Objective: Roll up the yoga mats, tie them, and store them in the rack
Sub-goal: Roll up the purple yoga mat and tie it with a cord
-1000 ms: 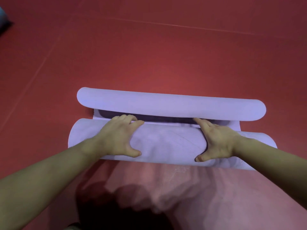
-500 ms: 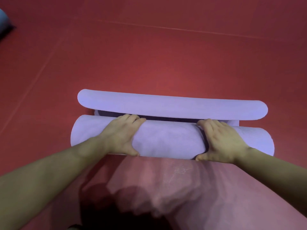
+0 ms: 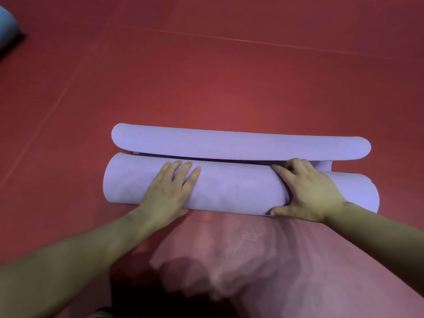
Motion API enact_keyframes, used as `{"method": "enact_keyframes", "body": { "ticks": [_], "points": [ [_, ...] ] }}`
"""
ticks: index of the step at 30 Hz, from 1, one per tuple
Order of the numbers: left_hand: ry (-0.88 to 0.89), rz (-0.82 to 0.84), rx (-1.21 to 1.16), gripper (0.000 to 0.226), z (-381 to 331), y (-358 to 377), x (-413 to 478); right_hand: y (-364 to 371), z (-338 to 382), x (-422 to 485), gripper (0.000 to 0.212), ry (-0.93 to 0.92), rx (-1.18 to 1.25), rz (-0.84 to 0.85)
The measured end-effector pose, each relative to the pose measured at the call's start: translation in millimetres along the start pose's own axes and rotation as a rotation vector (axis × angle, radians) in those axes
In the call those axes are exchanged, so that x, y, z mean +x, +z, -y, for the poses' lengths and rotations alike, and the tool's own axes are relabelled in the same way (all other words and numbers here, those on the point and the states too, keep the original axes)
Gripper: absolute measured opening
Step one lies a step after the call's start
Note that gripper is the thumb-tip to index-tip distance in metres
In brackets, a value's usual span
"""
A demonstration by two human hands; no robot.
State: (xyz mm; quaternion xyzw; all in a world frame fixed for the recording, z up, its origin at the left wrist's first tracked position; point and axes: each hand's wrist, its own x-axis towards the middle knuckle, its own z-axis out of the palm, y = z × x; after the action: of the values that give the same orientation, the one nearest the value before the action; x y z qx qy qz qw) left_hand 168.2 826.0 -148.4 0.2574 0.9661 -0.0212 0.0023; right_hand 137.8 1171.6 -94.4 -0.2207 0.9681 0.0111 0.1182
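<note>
red floor [image 3: 229, 65] fills the frame. lilac yoga mat [image 3: 234, 191] lies across the centre, most of it wound into a thick roll.

change vs. the two earlier frames: the roll sits further up the frame, closer to the mat's loose far end [image 3: 241, 145], which curls back on itself just above. the flat strip between roll and curl, plainly visible a second ago, is now only a thin dark gap; at the right the two look about to touch, contact not confirmed. the right end of the roll sits lower than the rest, so the winding looks slightly uneven there.

left hand [image 3: 169, 191]: earlier hooked over the top of the roll, now laid flat, fingers straight and pressing down on it. right hand [image 3: 307, 191]: fingers bent over the far side, thumb at the near lower edge, holding the roll.

small blue object [image 3: 6, 26], upper left corner, cropped; cannot identify.

judgement: rolling is nearly finished, only the curled end left to take in. no tie or rack in view; tying and storing not yet begun.
</note>
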Motion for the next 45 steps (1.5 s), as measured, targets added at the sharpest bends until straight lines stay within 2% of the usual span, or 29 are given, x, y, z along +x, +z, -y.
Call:
{"method": "enact_keyframes", "body": {
  "ticks": [3, 8, 13, 15, 18, 20, 24, 28, 31, 36, 41, 45],
  "points": [
    [0.026, -0.004, 0.014, 0.111, 8, -7, 10, 8, 0, 1, 0.12, -0.027, -0.071, -0.001],
    [0.059, 0.024, 0.002, 0.107, 16, -16, 21, 10, -2, 6, 0.109, -0.026, -0.09, -0.032],
    [0.063, 0.019, -0.06, 0.101, 18, -20, 19, -1, -6, 11, 0.108, -0.031, -0.103, 0.064],
    [0.054, 0.019, -0.047, 0.106, 16, -19, 15, -6, -5, 14, 0.109, -0.03, -0.132, 0.092],
    [-0.024, 0.104, 0.034, 0.128, 5, -13, 12, -12, -6, 19, 0.11, -0.029, -0.126, 0.133],
    [-0.071, 0.123, 0.069, 0.133, 1, -12, 19, -14, -8, 22, 0.108, -0.017, -0.081, 0.145],
    [-0.074, 0.11, 0.033, 0.118, 9, -22, 35, -7, -9, 21, 0.108, 0.03, 0.019, 0.116],
    [-0.054, 0.118, 0.007, 0.108, 16, -25, 39, 5, -9, 24, 0.124, 0.012, -0.082, 0.098],
    [-0.036, 0.124, -0.035, 0.107, 18, -29, 39, -1, -10, 30, 0.114, -0.019, -0.113, 0.109],
    [-0.001, 0.118, -0.15, 0.106, 17, -28, 25, -14, -8, 28, 0.103, -0.068, -0.11, 0.23],
    [-0.004, 0.134, 0.0, 0.129, 4, -23, 14, -17, -9, 32, 0.098, -0.065, -0.05, 0.314],
    [-0.007, 0.132, 0.023, 0.122, -1, -22, 20, -14, -13, 34, 0.096, -0.041, 0.033, 0.338]
  ]
}}
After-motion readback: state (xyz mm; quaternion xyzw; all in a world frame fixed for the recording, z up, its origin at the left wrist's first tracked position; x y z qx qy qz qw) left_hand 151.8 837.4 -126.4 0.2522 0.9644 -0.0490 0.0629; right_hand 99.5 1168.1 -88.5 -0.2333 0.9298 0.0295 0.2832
